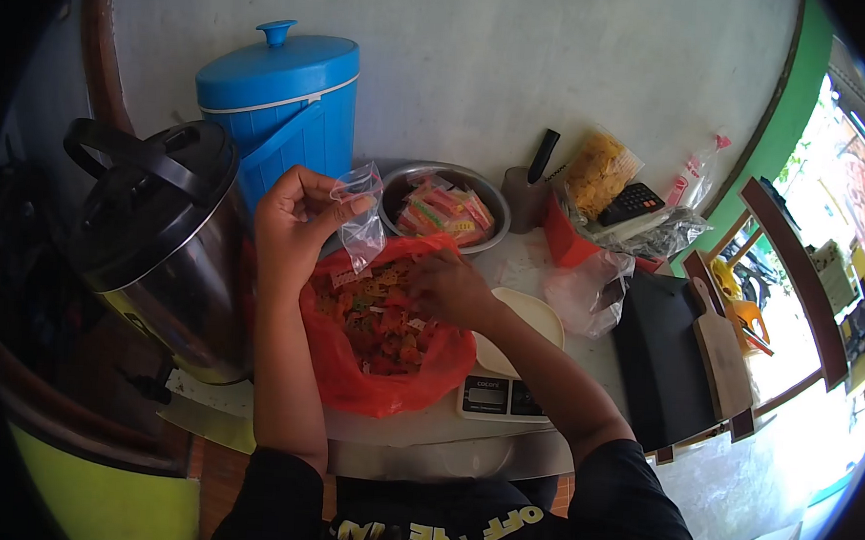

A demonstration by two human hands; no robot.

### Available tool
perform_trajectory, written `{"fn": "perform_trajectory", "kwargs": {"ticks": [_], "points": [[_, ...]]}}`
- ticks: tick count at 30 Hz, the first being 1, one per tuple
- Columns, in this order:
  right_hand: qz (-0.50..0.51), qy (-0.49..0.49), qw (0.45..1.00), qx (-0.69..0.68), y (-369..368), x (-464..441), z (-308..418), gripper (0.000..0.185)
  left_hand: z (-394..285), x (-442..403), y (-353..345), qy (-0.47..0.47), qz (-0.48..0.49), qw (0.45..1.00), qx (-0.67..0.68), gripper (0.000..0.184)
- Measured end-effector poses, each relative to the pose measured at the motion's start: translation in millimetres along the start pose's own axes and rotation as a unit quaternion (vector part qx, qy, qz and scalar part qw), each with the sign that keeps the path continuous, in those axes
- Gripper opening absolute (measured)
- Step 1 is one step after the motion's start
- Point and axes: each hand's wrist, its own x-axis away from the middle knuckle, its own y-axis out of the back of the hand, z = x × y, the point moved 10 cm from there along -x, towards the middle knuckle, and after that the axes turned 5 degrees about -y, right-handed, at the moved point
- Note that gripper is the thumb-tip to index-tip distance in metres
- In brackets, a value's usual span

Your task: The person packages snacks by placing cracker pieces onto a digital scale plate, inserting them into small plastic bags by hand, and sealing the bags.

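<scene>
My left hand (303, 212) is raised above the left rim of a red plastic bag (387, 393), pinching a small clear plastic bag (361, 229) that hangs from thumb and fingers. The red bag lies wide open, filled with small orange, green and yellowish pieces (380, 331). Inside its right side is my right hand (443, 285), fingers curled down toward the pieces; whatever they grip is hidden. Beside the red bag stands a digital kitchen scale (487, 398) with a cream plate (533, 319) on top, partly under my right forearm.
Behind the red bag, a metal bowl (498, 236) holds several filled packets (450, 215). A blue lidded bucket (304, 107) and a steel flask (173, 266) stand left. On the right are a red basket (563, 240), a calculator (632, 204), a loose clear bag (593, 288) and a wooden board (721, 363).
</scene>
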Motion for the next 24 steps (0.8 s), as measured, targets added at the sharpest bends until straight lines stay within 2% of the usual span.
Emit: {"fn": "perform_trajectory", "kwargs": {"ticks": [1, 4, 6, 8, 11, 14, 16, 19, 22, 24], "points": [[-0.007, 0.004, 0.997, -0.072, 6.5, 0.5, -0.8, 0.021, -0.4, -0.6, -0.1, -0.004, 0.001, 1.0, 0.0, 0.024], [0.05, -0.188, 0.959, -0.204, 35.6, 20.0, -27.4, 0.023, -0.7, -0.5, 1.3, -0.011, 0.0, 1.0, -0.002, 0.024], [0.108, -0.23, 0.941, -0.223, 59.9, 37.4, -40.8, 0.026, -2.5, -1.1, 2.4, -0.012, -0.002, 1.0, -0.009, 0.024], [0.186, -0.229, 0.954, -0.046, 71.8, 59.4, -68.3, 0.028, -2.0, -1.3, 3.3, -0.004, -0.008, 1.0, -0.001, 0.024], [0.284, -0.301, 0.91, -0.021, 78.9, 85.2, -83.3, 0.026, -0.7, -2.1, 3.8, 0.003, -0.013, 1.0, 0.004, 0.024], [0.064, -0.28, 0.958, -0.012, 96.7, 60.3, -66.0, 0.024, -0.7, -3.0, 2.8, 0.002, -0.013, 1.0, 0.007, 0.024], [0.003, -0.189, 0.976, -0.106, 85.5, 35.2, -26.1, 0.023, -0.8, -2.4, 1.4, 0.002, -0.012, 1.0, 0.007, 0.024], [0.01, -0.038, 0.999, 0.037, 43.0, 16.5, 15.0, 0.022, -2.7, -1.9, 1.5, 0.0, -0.005, 1.0, 0.002, 0.024], [0.092, -0.057, 0.965, 0.239, 0.9, 14.2, 8.6, 0.023, -6.9, -1.3, 5.1, -0.011, 0.006, 1.0, -0.007, 0.024], [0.13, -0.06, 0.949, 0.282, -12.9, 8.3, 4.9, 0.021, -11.9, -0.4, 6.7, -0.019, 0.002, 1.0, -0.017, 0.024]]}}
